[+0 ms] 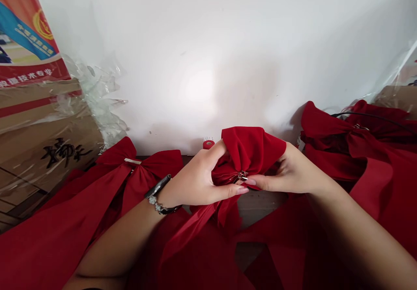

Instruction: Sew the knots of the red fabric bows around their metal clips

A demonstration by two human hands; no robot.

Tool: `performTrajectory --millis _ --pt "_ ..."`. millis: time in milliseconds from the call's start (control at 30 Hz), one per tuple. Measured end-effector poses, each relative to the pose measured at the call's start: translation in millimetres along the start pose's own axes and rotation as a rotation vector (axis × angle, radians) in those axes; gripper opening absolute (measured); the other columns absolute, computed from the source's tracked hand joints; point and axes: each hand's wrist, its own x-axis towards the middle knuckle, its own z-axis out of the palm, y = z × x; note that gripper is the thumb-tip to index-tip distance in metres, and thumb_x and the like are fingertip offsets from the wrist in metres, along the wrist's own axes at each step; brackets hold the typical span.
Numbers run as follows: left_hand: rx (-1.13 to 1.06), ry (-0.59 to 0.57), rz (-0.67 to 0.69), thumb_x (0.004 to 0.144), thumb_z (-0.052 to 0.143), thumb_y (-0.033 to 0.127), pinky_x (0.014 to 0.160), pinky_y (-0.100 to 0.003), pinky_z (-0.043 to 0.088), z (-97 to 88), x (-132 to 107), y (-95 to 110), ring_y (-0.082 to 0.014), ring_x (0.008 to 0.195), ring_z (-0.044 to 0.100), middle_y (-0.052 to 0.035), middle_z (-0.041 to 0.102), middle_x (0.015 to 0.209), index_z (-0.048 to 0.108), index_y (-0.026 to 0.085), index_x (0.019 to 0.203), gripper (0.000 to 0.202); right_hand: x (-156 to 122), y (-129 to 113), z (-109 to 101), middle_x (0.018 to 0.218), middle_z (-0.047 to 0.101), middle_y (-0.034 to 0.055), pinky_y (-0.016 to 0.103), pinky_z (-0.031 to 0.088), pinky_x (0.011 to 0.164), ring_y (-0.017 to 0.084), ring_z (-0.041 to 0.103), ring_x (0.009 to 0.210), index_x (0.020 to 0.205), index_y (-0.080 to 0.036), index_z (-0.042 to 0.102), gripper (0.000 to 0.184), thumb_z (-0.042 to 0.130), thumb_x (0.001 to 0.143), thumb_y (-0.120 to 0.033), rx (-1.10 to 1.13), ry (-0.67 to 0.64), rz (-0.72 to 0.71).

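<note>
A red fabric bow is held up between my two hands, its gathered middle turned toward me. At that middle sits a small shiny metal clip. My left hand is closed around the bow's left side, its thumb lying just below the clip. From the right, my right hand grips the other side, and its thumb tip touches the clip's end. Most of the fingers are hidden behind the cloth. Red ribbon tails hang down from the bow.
To the left lies another red bow with a metal clip, beside a cardboard box. More red bows are heaped at the right, a thin black cable across them. A red spool with pins stands near the white wall.
</note>
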Motion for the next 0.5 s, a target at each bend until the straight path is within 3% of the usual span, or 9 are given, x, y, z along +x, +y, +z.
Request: performTrajectory --millis 133,267,367,500 --pt "-0.052 -0.004 -0.04 0.073 0.078 0.029 0.086 -0.029 0.055 2.2 -1 7 -0.019 0.095 0.067 -0.0052 0.068 0.107 0.048 0.019 0.121 0.057 1 3 -3 0.076 0.066 -0.0006 0.016 0.053 0.062 0.008 0.062 0.067 0.086 -0.015 0.061 0.012 0.068 0.078 -0.009 0.044 -0.052 -0.041" --pt "-0.044 0.031 -0.037 0.07 0.08 0.031 0.094 -0.036 0.054 2.6 -2 12 -0.0244 0.108 0.064 -0.0085 0.066 0.117 0.048 0.02 0.125 0.065 1 7 -7 0.073 0.065 -0.0023 0.015 0.053 0.063 0.007 0.061 0.067 0.084 -0.015 0.06 0.011 0.067 0.079 -0.008 0.088 -0.075 -0.084" --pt "-0.079 0.036 0.006 0.075 0.075 0.026 0.096 -0.036 0.052 -0.2 -3 14 -0.0237 0.11 0.061 -0.0074 0.065 0.116 0.049 0.021 0.124 0.056 0 10 -9 0.075 0.066 -0.0016 0.016 0.054 0.066 0.007 0.062 0.068 0.084 -0.015 0.06 0.009 0.067 0.08 -0.011 0.074 -0.065 -0.097" --pt "-0.251 -0.02 0.01 0.085 0.063 0.029 0.084 -0.031 0.054 -4.6 -2 13 -0.0189 0.093 0.062 -0.0053 0.064 0.1 0.054 0.019 0.113 0.03 -2 8 -9 0.079 0.068 0.0007 0.017 0.055 0.066 0.009 0.063 0.07 0.086 -0.015 0.06 0.01 0.068 0.08 -0.013 0.027 -0.055 -0.096"
